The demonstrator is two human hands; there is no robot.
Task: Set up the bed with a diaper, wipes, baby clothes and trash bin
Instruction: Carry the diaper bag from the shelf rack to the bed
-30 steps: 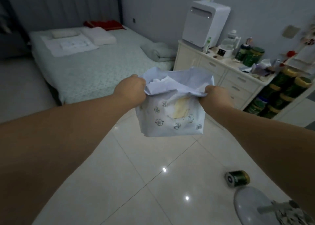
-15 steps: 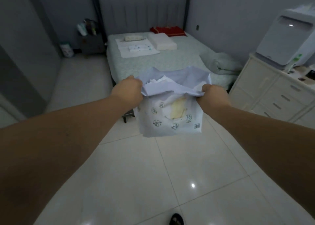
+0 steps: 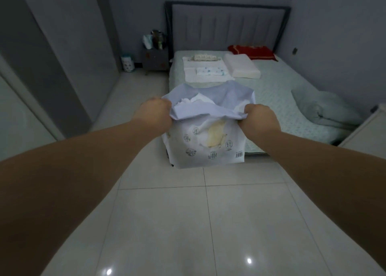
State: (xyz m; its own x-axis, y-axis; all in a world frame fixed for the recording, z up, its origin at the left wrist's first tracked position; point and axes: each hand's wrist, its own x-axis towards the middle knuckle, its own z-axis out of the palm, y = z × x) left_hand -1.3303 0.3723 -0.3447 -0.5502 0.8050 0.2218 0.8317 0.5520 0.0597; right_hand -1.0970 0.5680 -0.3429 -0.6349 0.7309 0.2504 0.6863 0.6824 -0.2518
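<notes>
— Two hands are in front, yes? What do they hold?

— Both hold one white plastic diaper pack with grey round symbols and a barcode [image 3: 205, 142]. The left hand [image 3: 155, 111] grips the left side of its torn top edge with curled fingers, and the right hand [image 3: 260, 118] grips the right side in the same way. The top of the pack is open, and white crumpled material shows inside.

— Where is the pack now?

— It hangs in the air between the two hands, above the glossy pale tiled floor [image 3: 188, 223], in front of the foot end of the bed with the pale green quilted cover [image 3: 277, 100].

— What lies on the bed?

— Near the grey padded headboard [image 3: 227, 27] lies a white folded cloth [image 3: 205, 74], and on it a small folded piece with blue dots [image 3: 211, 71]. Just beside it, to the right, is a white contoured pillow [image 3: 241, 65], and behind that a red cushion [image 3: 253, 52]. A pale green folded blanket [image 3: 325, 110] lies at the right edge.

— And beside the bed?

— A dark bedside cabinet [image 3: 155, 59] stands at the left of the headboard with some bottles on top, too small to tell, and a small white and teal bin [image 3: 127, 63] stands on the floor near it
</notes>
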